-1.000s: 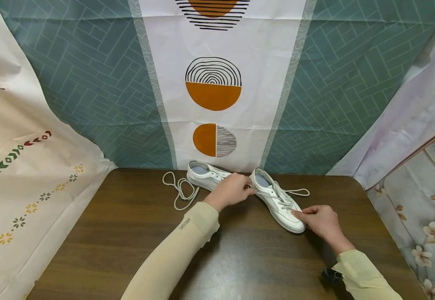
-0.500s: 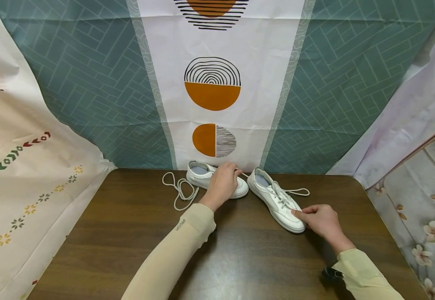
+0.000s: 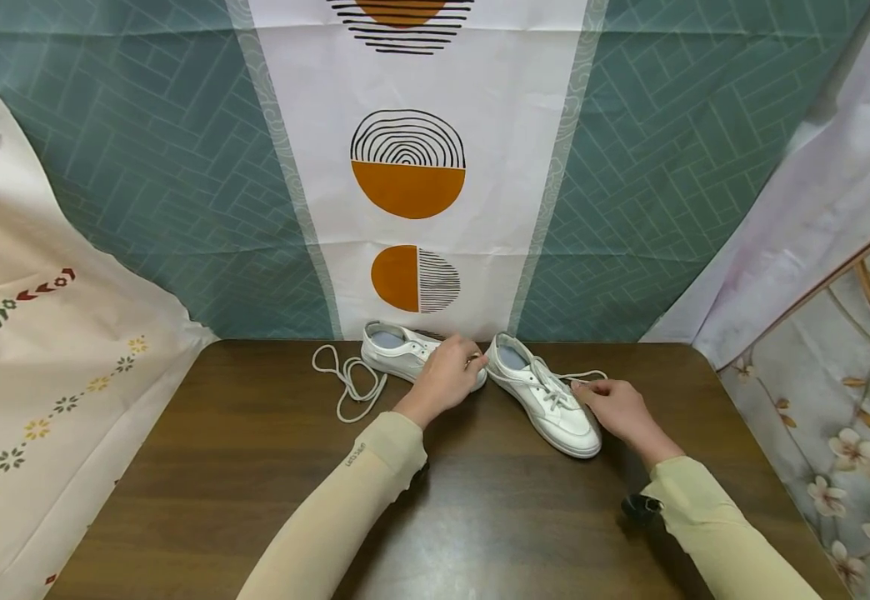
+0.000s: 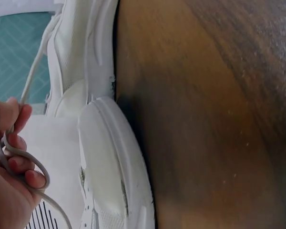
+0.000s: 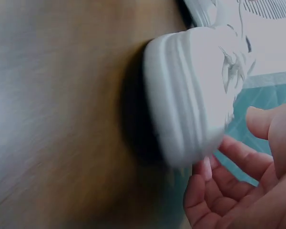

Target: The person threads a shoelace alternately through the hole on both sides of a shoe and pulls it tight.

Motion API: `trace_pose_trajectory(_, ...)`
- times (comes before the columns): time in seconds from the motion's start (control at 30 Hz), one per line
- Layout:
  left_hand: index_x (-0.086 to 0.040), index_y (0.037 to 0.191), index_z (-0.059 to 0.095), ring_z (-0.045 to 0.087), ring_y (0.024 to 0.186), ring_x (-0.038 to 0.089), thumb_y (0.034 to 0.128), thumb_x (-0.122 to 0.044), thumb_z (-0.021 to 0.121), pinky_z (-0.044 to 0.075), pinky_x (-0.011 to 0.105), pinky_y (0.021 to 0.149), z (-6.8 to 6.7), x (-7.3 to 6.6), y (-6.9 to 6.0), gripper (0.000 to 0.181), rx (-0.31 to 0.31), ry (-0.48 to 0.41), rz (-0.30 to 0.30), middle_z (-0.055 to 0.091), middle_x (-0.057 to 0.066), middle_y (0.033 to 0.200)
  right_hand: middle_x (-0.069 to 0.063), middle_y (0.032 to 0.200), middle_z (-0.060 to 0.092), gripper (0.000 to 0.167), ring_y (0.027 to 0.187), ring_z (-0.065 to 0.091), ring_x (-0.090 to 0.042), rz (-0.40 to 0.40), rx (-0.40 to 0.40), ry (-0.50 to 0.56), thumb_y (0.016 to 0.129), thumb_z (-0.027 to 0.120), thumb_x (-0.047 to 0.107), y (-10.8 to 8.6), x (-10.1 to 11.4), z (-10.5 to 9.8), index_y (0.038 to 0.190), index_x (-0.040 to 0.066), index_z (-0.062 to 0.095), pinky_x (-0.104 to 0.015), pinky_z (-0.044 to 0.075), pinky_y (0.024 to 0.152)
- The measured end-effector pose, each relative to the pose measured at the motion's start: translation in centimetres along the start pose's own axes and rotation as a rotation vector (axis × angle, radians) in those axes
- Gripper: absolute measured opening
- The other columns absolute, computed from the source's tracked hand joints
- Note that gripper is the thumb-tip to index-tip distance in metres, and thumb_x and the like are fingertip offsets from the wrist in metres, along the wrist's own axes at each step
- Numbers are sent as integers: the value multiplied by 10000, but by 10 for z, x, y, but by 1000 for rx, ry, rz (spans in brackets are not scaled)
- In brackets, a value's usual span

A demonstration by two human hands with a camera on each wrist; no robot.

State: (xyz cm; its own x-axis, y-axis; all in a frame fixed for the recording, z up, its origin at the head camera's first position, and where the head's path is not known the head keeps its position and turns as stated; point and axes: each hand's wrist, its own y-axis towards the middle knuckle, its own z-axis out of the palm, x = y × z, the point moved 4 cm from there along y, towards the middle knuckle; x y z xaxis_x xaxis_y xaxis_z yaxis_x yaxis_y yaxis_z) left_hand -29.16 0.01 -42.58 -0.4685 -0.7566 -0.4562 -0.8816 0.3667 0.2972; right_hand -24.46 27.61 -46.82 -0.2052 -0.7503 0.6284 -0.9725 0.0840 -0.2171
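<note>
Left hand (image 3: 442, 377) pinching a pale shoelace (image 4: 32, 74) by the left white sneaker (image 3: 399, 358), right hand (image 3: 618, 408), thumb and fingers apart, beside the right white sneaker (image 3: 546, 404), both shoes at the wooden table's (image 3: 502, 508) far edge, loose lace (image 3: 347, 382) looped at left.

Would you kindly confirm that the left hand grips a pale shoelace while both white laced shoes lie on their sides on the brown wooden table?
Not quite: in the head view, both white laced shoes stand upright on the wooden table; the left hand does grip a pale shoelace.
</note>
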Motion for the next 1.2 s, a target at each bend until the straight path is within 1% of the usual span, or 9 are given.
trace_pose_trajectory(0.2, -173, 828, 586, 531, 813, 135, 963, -294, 505, 464, 328, 749, 1, -2, 1, 198, -21, -12, -5, 533, -34, 845, -182, 1381, 466, 663, 1266, 426, -368, 24, 124, 145, 888, 489, 587, 29, 16, 15, 1274, 52, 565, -466, 416, 982)
trace_pose_trajectory(0.3, -175, 862, 575, 545, 818, 139, 982, -317, 460, 465, 329, 749, -2, -3, 2, 218, -82, -36, 1, 539, -35, 843, -160, 1333, 522, 498, 1238, 463, -325, -13, 119, 219, 909, 557, 444, 36, 17, 18, 1216, 57, 615, -426, 410, 986)
trace_pose_trajectory(0.43, -173, 899, 580, 565, 839, 152, 994, -349, 419, 465, 324, 757, -6, -6, 3, 257, -165, -68, 15, 560, -22, 867, -143, 1283, 570, 396, 1201, 497, -299, -69, 77, 226, 906, 592, 366, 40, 15, 18, 1177, 84, 649, -388, 425, 953)
trace_pose_trajectory(0.53, -162, 872, 590, 550, 806, 146, 988, -342, 439, 455, 313, 733, -5, -5, 3, 262, -163, -100, 0, 558, -26, 846, -118, 1240, 602, 359, 1150, 532, -280, -117, 45, 190, 904, 599, 362, 37, 13, 17, 1158, 118, 662, -346, 453, 885)
trace_pose_trajectory(0.7, -171, 823, 601, 519, 709, 129, 963, -319, 502, 431, 289, 663, 6, 0, 1, 226, -25, -97, -42, 557, -48, 743, -73, 1185, 646, 315, 1083, 585, -246, -238, 21, 88, 906, 596, 365, 22, 12, 8, 1139, 169, 678, -334, 482, 819)
trace_pose_trajectory(0.8, -184, 820, 593, 526, 701, 137, 955, -308, 519, 430, 291, 662, 9, 2, -1, 198, 12, -76, -62, 570, -46, 735, -68, 1199, 640, 369, 1098, 588, -243, -318, 36, 19, 868, 637, 399, 12, 14, 4, 1159, 176, 669, -373, 500, 841)
trace_pose_trajectory(0.97, -169, 793, 608, 574, 753, 157, 961, -296, 511, 462, 328, 701, 2, 3, 0, 232, -99, -59, -95, 586, -29, 760, -95, 1225, 629, 484, 1060, 617, -218, -422, 64, -53, 816, 702, 390, 3, 16, 4, 1215, 124, 635, -355, 528, 812)
trace_pose_trajectory(1.1, -177, 787, 599, 596, 791, 185, 967, -311, 494, 465, 352, 709, -4, 1, 0, 248, -196, -46, -96, 583, -17, 762, -71, 1201, 648, 412, 1087, 609, -204, -459, 20, -95, 860, 665, 309, 0, 15, 6, 1214, 99, 634, -353, 520, 830)
trace_pose_trajectory(1.2, -185, 796, 582, 591, 785, 186, 969, -318, 488, 460, 348, 696, -5, 1, 0, 238, -217, -47, -87, 573, -19, 762, -66, 1194, 651, 360, 1132, 587, -223, -486, -21, -129, 895, 612, 258, -3, 15, 8, 1212, 91, 634, -405, 501, 883)
